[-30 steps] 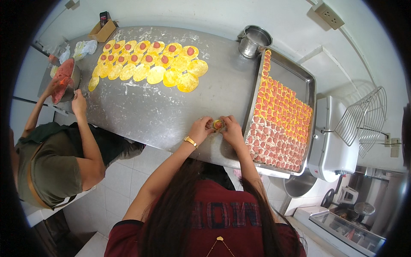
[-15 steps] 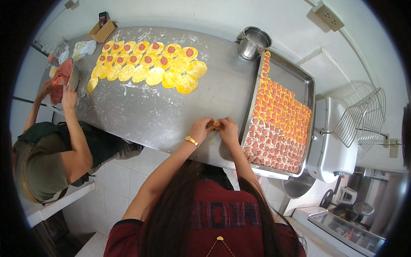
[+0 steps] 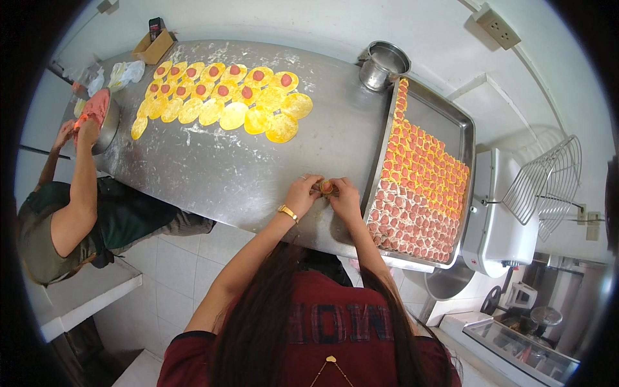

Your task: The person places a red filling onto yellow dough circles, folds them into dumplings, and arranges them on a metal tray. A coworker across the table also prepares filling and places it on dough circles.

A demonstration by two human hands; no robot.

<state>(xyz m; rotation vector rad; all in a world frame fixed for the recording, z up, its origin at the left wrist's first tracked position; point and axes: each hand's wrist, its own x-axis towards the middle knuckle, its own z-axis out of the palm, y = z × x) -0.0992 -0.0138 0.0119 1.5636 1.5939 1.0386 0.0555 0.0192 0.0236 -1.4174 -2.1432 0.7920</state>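
Note:
Between the fingertips of both my hands is a small dumpling (image 3: 326, 187), a yellow wrapper gathered round pink filling. My left hand (image 3: 305, 194), with a gold watch at the wrist, pinches its left side. From the right, my right hand (image 3: 345, 196) grips it too. Both hands are just above the metal table (image 3: 245, 174), near its front edge. Close to my right hand stands a large metal tray (image 3: 377, 169) with rows of open-topped dumplings (image 3: 419, 174). Flat yellow wrappers (image 3: 232, 115) lie farther left on the table, several with a pink ball of filling on them.
At the far left a co-worker's hands (image 3: 86, 132) are at a metal bowl (image 3: 111, 122) of pink filling. A metal pot (image 3: 383, 66) stands behind the tray. A cardboard box (image 3: 153, 48) sits at the back left corner. White equipment with a wire guard (image 3: 545, 184) flanks the tray's right.
My hands stay in nearly the same place, the fingers shifting slightly round the dumpling. The co-worker has leaned left, both hands now closer together at the bowl.

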